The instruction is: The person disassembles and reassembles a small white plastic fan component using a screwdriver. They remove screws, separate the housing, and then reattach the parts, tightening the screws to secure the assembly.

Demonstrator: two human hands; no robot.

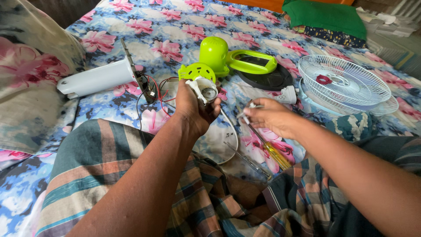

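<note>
Left hand grasping small fan motor raised for access, right hand pinching a small white part above yellow-handled screwdriver, mid flowered bedsheet, white fan grille near its right edge.

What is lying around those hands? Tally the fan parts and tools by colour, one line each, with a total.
Lime green: 2, dome housing and handle frame
White: 3, grille, plug, base column
Black: 1, round disc
Yellow-handled: 1, screwdriver
Total: 7
</note>
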